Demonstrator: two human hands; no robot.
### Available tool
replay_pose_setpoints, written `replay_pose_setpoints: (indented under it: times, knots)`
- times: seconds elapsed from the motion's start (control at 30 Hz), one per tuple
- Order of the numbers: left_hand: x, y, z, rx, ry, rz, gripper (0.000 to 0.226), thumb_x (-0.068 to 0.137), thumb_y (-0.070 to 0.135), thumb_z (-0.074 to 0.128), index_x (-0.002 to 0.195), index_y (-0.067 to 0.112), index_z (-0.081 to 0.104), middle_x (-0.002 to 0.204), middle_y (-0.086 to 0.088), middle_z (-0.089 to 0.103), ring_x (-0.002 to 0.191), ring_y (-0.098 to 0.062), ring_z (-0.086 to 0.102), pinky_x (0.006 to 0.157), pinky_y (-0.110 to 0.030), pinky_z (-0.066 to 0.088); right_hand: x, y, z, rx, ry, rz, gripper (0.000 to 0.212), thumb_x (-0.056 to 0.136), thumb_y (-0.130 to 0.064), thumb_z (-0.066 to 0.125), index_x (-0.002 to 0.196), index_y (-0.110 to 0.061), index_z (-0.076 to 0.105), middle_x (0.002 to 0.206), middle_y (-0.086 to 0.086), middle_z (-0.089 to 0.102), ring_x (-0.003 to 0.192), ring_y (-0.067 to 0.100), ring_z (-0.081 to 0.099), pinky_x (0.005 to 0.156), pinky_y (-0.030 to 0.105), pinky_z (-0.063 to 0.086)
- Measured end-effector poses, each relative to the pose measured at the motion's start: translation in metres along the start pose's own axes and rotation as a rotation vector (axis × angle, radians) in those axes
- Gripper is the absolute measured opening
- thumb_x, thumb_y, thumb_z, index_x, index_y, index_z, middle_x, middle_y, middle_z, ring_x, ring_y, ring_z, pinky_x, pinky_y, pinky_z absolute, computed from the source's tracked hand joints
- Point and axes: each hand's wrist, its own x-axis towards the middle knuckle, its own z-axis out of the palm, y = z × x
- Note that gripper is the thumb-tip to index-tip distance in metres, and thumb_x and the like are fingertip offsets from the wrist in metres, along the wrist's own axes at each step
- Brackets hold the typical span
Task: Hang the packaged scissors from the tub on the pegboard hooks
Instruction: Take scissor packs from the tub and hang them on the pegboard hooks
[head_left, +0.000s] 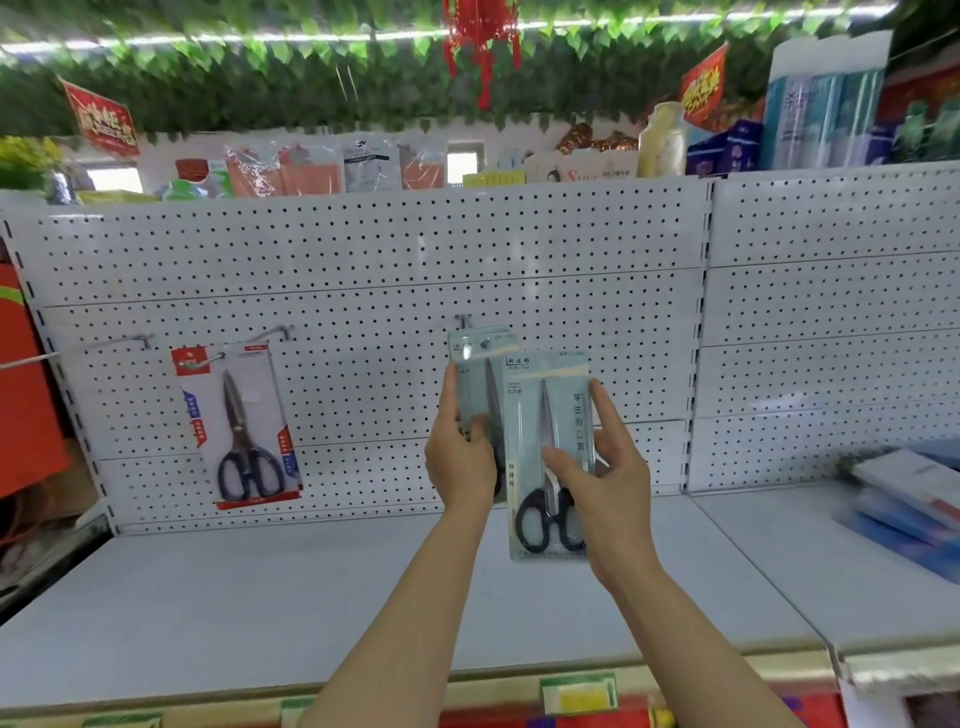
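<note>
A pale-green scissors pack (549, 452) is gripped by the right hand (602, 467); a matching pack (475, 384) (hung on a pegboard hook (464, 321)) is held by the left hand (460, 457).

Both arms bare, extended forward and up from bottom of view, forearms converging slightly toward centre. Left hand (460, 457) raised, back of hand toward camera, fingers wrapped round the left edge of a pale scissors pack (475, 384), thumb tip pressed on its front face. Right hand (602, 467) at about the same height, just beside the left, not touching it. It pinches a second scissors pack (548, 452): thumb across the front, fingers straight up along the right edge. Wrists both roughly straight, right one a bit lower. Elbows out of frame.
</note>
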Motion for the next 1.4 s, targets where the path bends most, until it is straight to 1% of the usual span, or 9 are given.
replay_pose_setpoints:
  times: [0.2, 0.27, 0.4, 0.53, 0.73, 0.93, 1.13, 1.23, 1.4]
  knots:
    - [0.015, -0.007, 0.004, 0.163, -0.014, 0.042, 0.064, 0.095, 0.022, 0.049, 0.143, 0.060, 0.029, 0.095, 0.003, 0.060, 0.074, -0.021, 0.060, 0.070, -0.040, 0.054, 0.009, 0.006, 0.008, -0.011, -0.037, -0.003, 0.078, 0.084, 0.000, 0.069, 0.140, -0.049, 0.044, 0.113, -0.009, 0.071, 0.098, 0.012, 0.070, 0.083, 0.030, 0.058]
    - [0.020, -0.011, 0.001, 0.188, -0.030, 0.054, 0.052, 0.095, 0.040, 0.046, 0.143, 0.055, 0.033, 0.104, 0.005, 0.058, 0.079, -0.019, 0.062, 0.073, -0.040, 0.054, 0.014, 0.011, 0.013, -0.016, -0.052, 0.004, 0.078, 0.084, 0.000, 0.068, 0.141, -0.047, 0.043, 0.112, -0.011, 0.071, 0.099, 0.011, 0.070, 0.084, 0.030, 0.058]
    - [0.032, -0.017, -0.012, 0.234, 0.069, 0.196, 0.046, 0.100, 0.046, 0.042, 0.146, 0.044, 0.036, 0.121, 0.008, 0.053, 0.100, -0.012, 0.060, 0.076, -0.034, 0.055, 0.028, 0.022, 0.025, -0.019, -0.067, 0.023, 0.078, 0.084, 0.000, 0.069, 0.141, -0.047, 0.043, 0.117, -0.008, 0.069, 0.102, 0.010, 0.068, 0.086, 0.035, 0.058]
    - [0.042, 0.012, -0.031, 0.236, 0.071, 0.486, 0.049, 0.098, 0.053, 0.034, 0.144, 0.041, 0.041, 0.132, 0.012, 0.043, 0.117, -0.006, 0.041, 0.081, -0.005, 0.033, 0.045, 0.030, 0.040, -0.019, -0.072, 0.024, 0.076, 0.083, -0.005, 0.071, 0.140, -0.048, 0.044, 0.118, -0.006, 0.069, 0.103, 0.011, 0.068, 0.087, 0.039, 0.058]
    - [0.057, 0.031, -0.033, 0.517, -0.152, 0.620, 0.055, 0.087, 0.054, 0.062, 0.138, 0.036, 0.051, 0.140, 0.014, 0.040, 0.118, -0.008, 0.042, 0.079, -0.029, 0.048, 0.059, 0.043, 0.056, 0.034, -0.036, 0.034, 0.071, 0.084, -0.016, 0.075, 0.141, -0.045, 0.044, 0.118, -0.002, 0.069, 0.104, 0.012, 0.069, 0.086, 0.039, 0.059]
    - [0.064, 0.016, -0.022, 0.567, -0.187, 0.554, 0.062, 0.083, 0.047, 0.071, 0.139, 0.032, 0.049, 0.143, 0.015, 0.035, 0.118, -0.010, 0.041, 0.077, -0.028, 0.047, 0.072, 0.067, 0.065, -0.018, -0.010, 0.040, 0.073, 0.083, -0.014, 0.073, 0.140, -0.048, 0.043, 0.122, -0.006, 0.068, 0.106, 0.013, 0.067, 0.087, 0.042, 0.058]
    - [0.076, 0.012, -0.012, 0.631, -0.205, 0.526, 0.067, 0.082, 0.045, 0.072, 0.141, 0.031, 0.044, 0.146, 0.011, 0.031, 0.119, -0.014, 0.039, 0.079, -0.034, 0.053, 0.091, 0.079, 0.071, -0.208, 0.031, -0.019, 0.066, 0.086, -0.031, 0.072, 0.141, -0.051, 0.040, 0.108, -0.002, 0.055, 0.098, 0.015, 0.061, 0.084, 0.039, 0.057]
    - [0.081, 0.010, -0.010, 0.633, -0.211, 0.520, 0.066, 0.083, 0.044, 0.071, 0.142, 0.031, 0.043, 0.148, 0.010, 0.031, 0.121, -0.016, 0.039, 0.080, -0.035, 0.053, 0.097, 0.083, 0.067, -0.275, 0.005, -0.041, 0.072, 0.084, -0.018, 0.071, 0.143, -0.046, 0.039, 0.107, 0.001, 0.052, 0.098, 0.016, 0.060, 0.087, 0.038, 0.056]
    - [0.079, 0.011, -0.014, 0.678, -0.218, 0.543, 0.067, 0.085, 0.051, 0.066, 0.145, 0.036, 0.040, 0.153, 0.015, 0.028, 0.127, -0.017, 0.037, 0.081, -0.035, 0.053, 0.095, 0.081, 0.054, -0.398, -0.033, -0.095, 0.069, 0.084, -0.013, 0.069, 0.144, -0.035, 0.043, 0.117, -0.001, 0.050, 0.106, 0.008, 0.056, 0.083, 0.021, 0.048]
